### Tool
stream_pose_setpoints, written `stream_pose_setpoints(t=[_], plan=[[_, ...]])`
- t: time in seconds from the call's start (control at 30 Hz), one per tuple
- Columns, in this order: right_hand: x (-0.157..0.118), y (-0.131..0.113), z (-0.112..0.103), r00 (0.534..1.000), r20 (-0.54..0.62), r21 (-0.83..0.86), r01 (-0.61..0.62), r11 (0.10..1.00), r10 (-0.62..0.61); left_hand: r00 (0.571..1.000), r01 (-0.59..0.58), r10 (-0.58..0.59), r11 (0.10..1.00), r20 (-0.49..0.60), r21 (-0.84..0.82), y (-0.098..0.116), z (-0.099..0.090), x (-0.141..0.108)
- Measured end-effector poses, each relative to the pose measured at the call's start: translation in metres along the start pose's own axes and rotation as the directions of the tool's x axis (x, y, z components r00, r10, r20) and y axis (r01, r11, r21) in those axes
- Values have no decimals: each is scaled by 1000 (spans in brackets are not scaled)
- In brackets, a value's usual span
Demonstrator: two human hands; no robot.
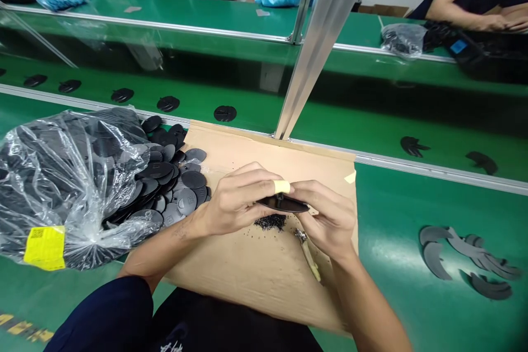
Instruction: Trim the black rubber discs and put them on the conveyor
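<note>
Head view, left hand: the left hand [237, 201] grips one side of a black disc [284, 206], a yellow wrap [282, 186] on one fingertip.
Right hand: the right hand [330, 220] pinches the opposite side, probably so both hands steady the piece.
Black disc: held above the brown paper [231, 280], tilted nearly edge-on.
Black bits: a small heap [271, 222] below the hands; the paper presumably catches such scraps.
Cutters: the cutters [307, 256] lie beside the right hand, handles toward the person, apparently for easy reach.
Loose discs: these [185, 202] spill from the clear bag [53, 159] at left, seemingly kept within reach.
Curved pieces: grouped [435, 258] at right, off the paper, perhaps to stay separate.
</note>
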State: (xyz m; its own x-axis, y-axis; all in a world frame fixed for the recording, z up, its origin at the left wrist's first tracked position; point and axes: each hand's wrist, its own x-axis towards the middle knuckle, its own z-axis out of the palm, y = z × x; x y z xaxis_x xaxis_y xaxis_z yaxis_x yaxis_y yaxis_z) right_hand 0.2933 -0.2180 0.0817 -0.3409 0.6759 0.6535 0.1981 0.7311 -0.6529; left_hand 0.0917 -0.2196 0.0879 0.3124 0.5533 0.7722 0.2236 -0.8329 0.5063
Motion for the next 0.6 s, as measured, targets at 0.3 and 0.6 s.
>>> stream_pose_setpoints(t=[0.3,0.6], plan=[[0,-1,-6,999,15,46,-39,998,38,1000,4,-4,1000,-12,-9,-1,2,-5],[-1,-1,-7,999,22,63,-35,997,33,1000,-7,7,1000,0,15,1,3,-5]])
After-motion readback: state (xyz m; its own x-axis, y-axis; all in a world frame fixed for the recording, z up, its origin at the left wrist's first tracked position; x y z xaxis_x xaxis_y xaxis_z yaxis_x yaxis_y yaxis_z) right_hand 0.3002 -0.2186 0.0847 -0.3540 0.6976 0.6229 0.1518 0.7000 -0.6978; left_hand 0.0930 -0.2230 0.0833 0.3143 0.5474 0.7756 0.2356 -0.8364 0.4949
